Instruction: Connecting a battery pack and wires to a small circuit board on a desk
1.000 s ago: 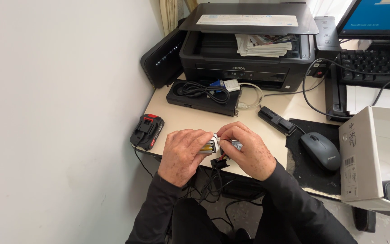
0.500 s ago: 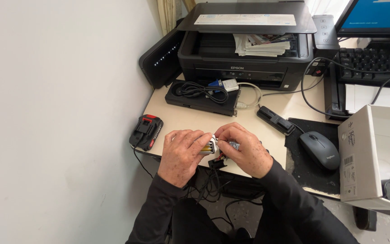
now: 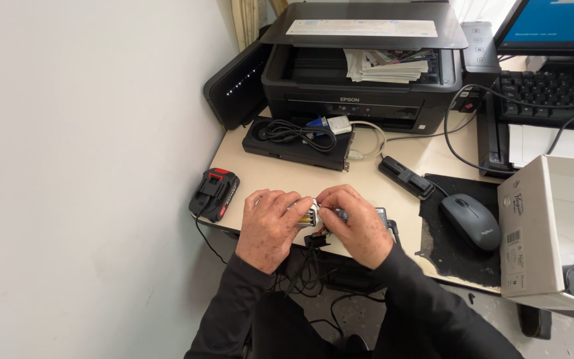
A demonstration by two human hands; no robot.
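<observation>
Seen from above at the near edge of a beige desk [image 3: 280, 176]: left hand [image 3: 268, 228] curled around a small white holder with yellow cells showing at its open end [image 3: 308, 216], fingers closed on its body. Right hand [image 3: 359, 225] pressed up against the holder's open end, thumb and forefinger pinched on a small silvery part [image 3: 341, 214] too blurred to identify. Holder held just above the desk edge, between the two hands, both in black sleeves. Just below the hands, a small black connector with red wire [image 3: 315, 238] hanging off the edge into a tangle of dark cables [image 3: 307, 276] under the desk.

To the left, near the left hand but apart from it, a black-and-red power tool battery pack [image 3: 214, 193] at the desk corner beside the white wall [image 3: 88, 166]. Further back, a flat black device topped with coiled black cable [image 3: 298, 142], and behind it a black inkjet printer with papers in its tray [image 3: 367, 66]. To the right, a slim black rectangular bar [image 3: 405, 177], then a dark grey computer mouse [image 3: 472, 221] on a worn black mat [image 3: 446, 256]. At far right, an open white cardboard box [image 3: 533, 233], a black keyboard [image 3: 553, 90] and the corner of a blue-lit monitor [image 3: 556, 23].
</observation>
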